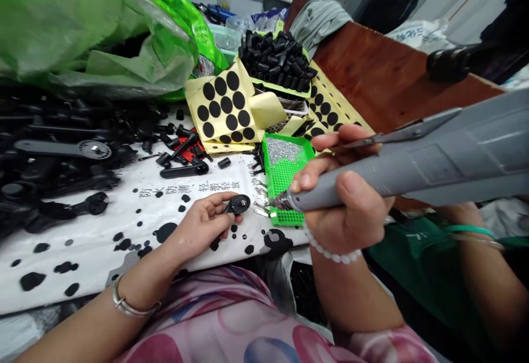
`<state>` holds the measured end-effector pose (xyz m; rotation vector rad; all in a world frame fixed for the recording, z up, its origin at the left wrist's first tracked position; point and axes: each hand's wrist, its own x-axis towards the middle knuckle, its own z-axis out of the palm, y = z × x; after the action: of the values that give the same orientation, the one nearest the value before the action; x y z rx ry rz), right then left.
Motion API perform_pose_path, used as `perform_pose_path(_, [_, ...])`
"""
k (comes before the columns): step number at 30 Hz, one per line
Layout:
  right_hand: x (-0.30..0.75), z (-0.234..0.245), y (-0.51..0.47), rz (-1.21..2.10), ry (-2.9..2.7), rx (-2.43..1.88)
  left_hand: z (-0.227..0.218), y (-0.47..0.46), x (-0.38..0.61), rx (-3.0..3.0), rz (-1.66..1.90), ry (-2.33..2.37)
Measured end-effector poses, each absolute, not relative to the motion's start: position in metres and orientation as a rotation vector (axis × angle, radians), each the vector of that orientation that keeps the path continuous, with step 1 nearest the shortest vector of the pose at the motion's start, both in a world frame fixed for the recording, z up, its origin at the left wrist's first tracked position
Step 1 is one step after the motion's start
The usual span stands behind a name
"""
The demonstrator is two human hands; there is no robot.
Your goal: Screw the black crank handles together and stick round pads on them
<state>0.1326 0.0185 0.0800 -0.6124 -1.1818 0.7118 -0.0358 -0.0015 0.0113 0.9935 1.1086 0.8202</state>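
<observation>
My left hand (201, 223) grips a small black plastic part (237, 205) with a round end, holding it just above the white spotted sheet (95, 242). My right hand (343, 198) is wrapped round a grey electric screwdriver (413, 164). Its metal tip (278, 202) points left and sits close to the black part, at the near edge of a green tray of small silver screws (285, 178). A thin metal lever runs along the top of the tool under my forefinger.
A heap of black plastic arms (53, 153) lies at the left under a green plastic bag (95, 27). Yellow sheets of round black pads (225, 109) and a tray of black tubes (276, 60) stand behind. Another person's forearm with a green bangle (471, 236) is at the right.
</observation>
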Motion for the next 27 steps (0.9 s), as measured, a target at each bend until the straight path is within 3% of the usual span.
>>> perform_pose_path(5, [0.14, 0.077, 0.012, 0.66, -1.124, -0.731, 0.017, -0.005, -0.046, 1.033, 0.895, 1.15])
perform_pose_path(12, [0.149, 0.057, 0.019, 0.731, -1.084, -0.836, 0.046, -0.001, -0.126, 1.243, 1.142, 1.584])
perform_pose_path(17, [0.151, 0.053, 0.023, 0.695, -1.099, -0.784, 0.093, 0.018, -0.196, 1.634, 1.141, 2.434])
perform_pose_path(21, [0.153, 0.05, 0.023, 0.709, -1.122, -0.773, 0.108, 0.028, -0.216, 1.866, 0.852, 2.907])
perform_pose_path(27, [0.152, 0.053, 0.026, 0.654, -1.119, -0.747, 0.062, 0.029, -0.179, 2.287, 0.88, 2.433])
